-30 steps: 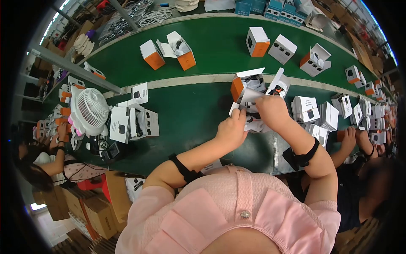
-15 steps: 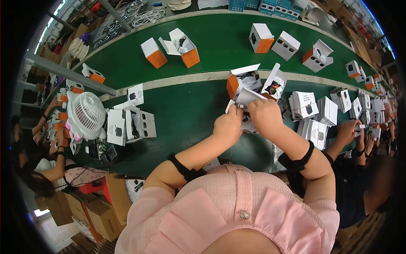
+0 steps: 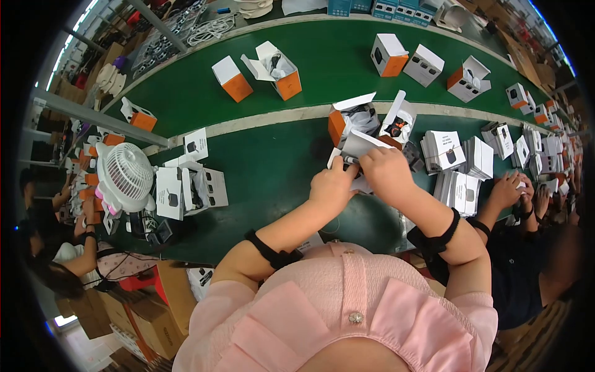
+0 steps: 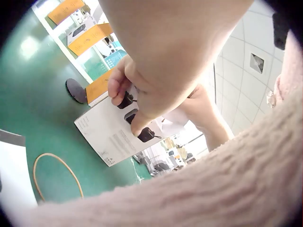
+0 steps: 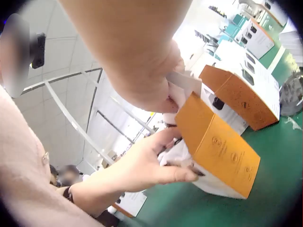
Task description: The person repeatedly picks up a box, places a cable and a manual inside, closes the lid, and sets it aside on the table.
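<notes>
My left hand (image 3: 331, 186) grips the near wall of an open white and orange box (image 4: 106, 130). In the left wrist view, its thumb presses the printed face with black device pictures while its fingers hook over the rim. My right hand (image 3: 385, 170) is at the box's opening, beside a raised white flap (image 3: 362, 144). Its fingertips are hidden behind that orange-backed flap in the right wrist view, and I cannot tell what they hold. White wrapping (image 5: 179, 153) shows inside the box, next to the left fingers. Just beyond stand two more open boxes, one with orange side (image 3: 336, 128), one with black and orange contents (image 3: 396, 127).
Banded stacks of white booklets (image 3: 443, 150) lie to the right, near another person's hands (image 3: 509, 189). A white fan (image 3: 127, 177) and an open box (image 3: 214, 188) stand left. Several boxes sit on the green belt (image 3: 328, 65) behind. A dark disc (image 4: 75, 91) lies on the table.
Both hands have stayed at the same box. The right hand has shifted slightly left and lower beside the flap, closer to the left hand. The head view has turned a little.
</notes>
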Motion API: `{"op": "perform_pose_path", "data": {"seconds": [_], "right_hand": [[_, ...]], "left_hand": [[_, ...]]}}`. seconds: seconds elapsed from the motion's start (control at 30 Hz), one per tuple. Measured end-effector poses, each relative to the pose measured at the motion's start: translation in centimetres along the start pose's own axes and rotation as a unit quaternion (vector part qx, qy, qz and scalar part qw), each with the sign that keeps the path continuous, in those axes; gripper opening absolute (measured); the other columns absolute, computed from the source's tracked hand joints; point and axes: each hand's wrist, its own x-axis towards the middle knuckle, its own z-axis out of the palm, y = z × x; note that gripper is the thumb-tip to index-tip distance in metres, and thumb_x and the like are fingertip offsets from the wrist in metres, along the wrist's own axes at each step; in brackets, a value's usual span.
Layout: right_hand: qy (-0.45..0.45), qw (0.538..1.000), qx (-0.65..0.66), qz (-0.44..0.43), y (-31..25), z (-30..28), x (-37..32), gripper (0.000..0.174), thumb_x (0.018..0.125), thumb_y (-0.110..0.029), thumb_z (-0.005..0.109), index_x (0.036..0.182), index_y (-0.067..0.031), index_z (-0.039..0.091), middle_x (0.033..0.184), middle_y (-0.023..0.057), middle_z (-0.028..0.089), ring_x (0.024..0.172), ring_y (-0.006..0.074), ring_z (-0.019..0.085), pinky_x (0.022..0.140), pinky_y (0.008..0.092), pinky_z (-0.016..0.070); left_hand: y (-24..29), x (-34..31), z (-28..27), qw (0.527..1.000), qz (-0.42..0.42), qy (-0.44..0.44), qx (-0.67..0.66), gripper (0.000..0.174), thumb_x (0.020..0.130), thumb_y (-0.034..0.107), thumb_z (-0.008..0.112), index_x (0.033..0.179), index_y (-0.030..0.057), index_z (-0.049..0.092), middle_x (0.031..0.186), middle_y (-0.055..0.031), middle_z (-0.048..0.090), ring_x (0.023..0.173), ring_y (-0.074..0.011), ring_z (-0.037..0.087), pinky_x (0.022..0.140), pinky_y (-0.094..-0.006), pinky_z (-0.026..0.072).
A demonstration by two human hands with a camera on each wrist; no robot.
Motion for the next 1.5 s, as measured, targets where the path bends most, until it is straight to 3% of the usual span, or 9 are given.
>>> {"op": "perform_pose_path", "data": {"seconds": [0.23, 0.33, 0.7, 0.83, 0.97, 1.17, 1.33, 1.43, 1.5], "right_hand": [[-0.244, 0.960, -0.089, 0.101, -1.5, -1.7, 0.9, 0.009, 0.072, -0.016, 0.063, 0.078, -0.0090, 0.066, 0.085, 0.0075, 0.064, 0.079, 0.0207, 0.065, 0.062, 0.0330, 0.0502], [-0.256, 0.953, -0.076, 0.143, -1.6, 1.2, 2.0, 0.015, 0.071, -0.017, 0.065, 0.082, -0.0075, 0.065, 0.083, 0.0091, 0.065, 0.077, 0.0202, 0.066, 0.059, 0.0335, 0.0506], [0.003, 0.995, 0.080, 0.058, 0.2, 0.3, -0.5, 0.008, 0.069, -0.010, 0.065, 0.073, -0.0051, 0.060, 0.074, 0.0118, 0.062, 0.068, 0.0276, 0.064, 0.061, 0.0378, 0.0507], [-0.147, 0.984, -0.086, 0.055, -0.7, -1.9, 0.9, 0.010, 0.067, -0.011, 0.065, 0.076, -0.0067, 0.066, 0.072, 0.0076, 0.063, 0.069, 0.0210, 0.065, 0.056, 0.0313, 0.0506], [-0.223, 0.970, -0.064, 0.070, -1.5, 1.6, 2.1, 0.015, 0.064, -0.013, 0.068, 0.076, -0.0056, 0.067, 0.077, 0.0098, 0.065, 0.073, 0.0219, 0.066, 0.057, 0.0315, 0.0520], [0.016, 0.984, 0.092, 0.150, -0.5, 1.9, -0.6, 0.007, 0.066, -0.012, 0.065, 0.068, -0.0066, 0.062, 0.067, 0.0098, 0.062, 0.067, 0.0267, 0.065, 0.060, 0.0355, 0.0511], [-0.039, 0.992, 0.030, 0.114, 0.0, 2.4, -1.1, 0.007, 0.069, -0.013, 0.063, 0.067, -0.0071, 0.061, 0.069, 0.0093, 0.063, 0.067, 0.0266, 0.065, 0.061, 0.0345, 0.0497], [-0.186, 0.973, -0.040, 0.128, -1.2, 2.6, 0.8, 0.009, 0.070, -0.013, 0.062, 0.076, -0.0072, 0.065, 0.072, 0.0069, 0.065, 0.071, 0.0243, 0.066, 0.065, 0.0363, 0.0504], [-0.159, 0.978, -0.009, 0.132, -0.9, 2.2, 0.1, 0.012, 0.069, -0.011, 0.063, 0.081, -0.0066, 0.065, 0.077, 0.0085, 0.065, 0.075, 0.0251, 0.066, 0.066, 0.0366, 0.0505]], "left_hand": [[0.2, -0.4, 0.2, 1.000, -0.001, 0.028, -0.006, 0.053, 0.065, 0.029, 0.079, 0.111, 0.0126, 0.058, 0.093, -0.0125, 0.050, 0.065, -0.0280, 0.063, 0.058, -0.0359, 0.0531], [0.3, -0.2, 0.5, 1.000, -0.003, 0.023, 0.003, 0.053, 0.066, 0.029, 0.078, 0.112, 0.0114, 0.058, 0.093, -0.0127, 0.050, 0.061, -0.0276, 0.062, 0.055, -0.0355, 0.0528], [-0.1, -0.2, 0.6, 0.999, -0.002, 0.033, -0.001, 0.057, 0.066, 0.030, 0.078, 0.114, 0.0101, 0.056, 0.094, -0.0129, 0.051, 0.063, -0.0280, 0.063, 0.056, -0.0356, 0.0528], [0.1, -0.4, 0.6, 1.000, 0.001, 0.031, -0.001, 0.058, 0.065, 0.031, 0.078, 0.114, 0.0093, 0.056, 0.092, -0.0126, 0.051, 0.063, -0.0281, 0.063, 0.057, -0.0360, 0.0528], [0.0, -0.4, 1.2, 0.998, 0.024, 0.047, 0.020, 0.053, 0.067, 0.030, 0.078, 0.109, 0.0091, 0.054, 0.093, -0.0115, 0.050, 0.058, -0.0245, 0.063, 0.050, -0.0342, 0.0517], [0.1, -0.2, 0.6, 0.999, 0.009, 0.045, -0.007, 0.056, 0.064, 0.029, 0.079, 0.111, 0.0071, 0.057, 0.092, -0.0122, 0.051, 0.061, -0.0277, 0.062, 0.055, -0.0348, 0.0524], [0.4, -0.5, 0.6, 0.999, 0.018, 0.032, 0.005, 0.056, 0.065, 0.028, 0.078, 0.112, 0.0070, 0.057, 0.091, -0.0120, 0.051, 0.061, -0.0278, 0.062, 0.056, -0.0356, 0.0524], [0.3, -0.5, 0.9, 0.999, 0.017, 0.024, 0.017, 0.056, 0.066, 0.028, 0.078, 0.113, 0.0076, 0.055, 0.094, -0.0123, 0.050, 0.063, -0.0284, 0.063, 0.057, -0.0362, 0.0523], [0.3, -0.7, 0.3, 0.999, 0.037, 0.028, -0.006, 0.056, 0.066, 0.026, 0.078, 0.113, 0.0077, 0.055, 0.098, -0.0131, 0.050, 0.068, -0.0290, 0.062, 0.060, -0.0361, 0.0522]]}}
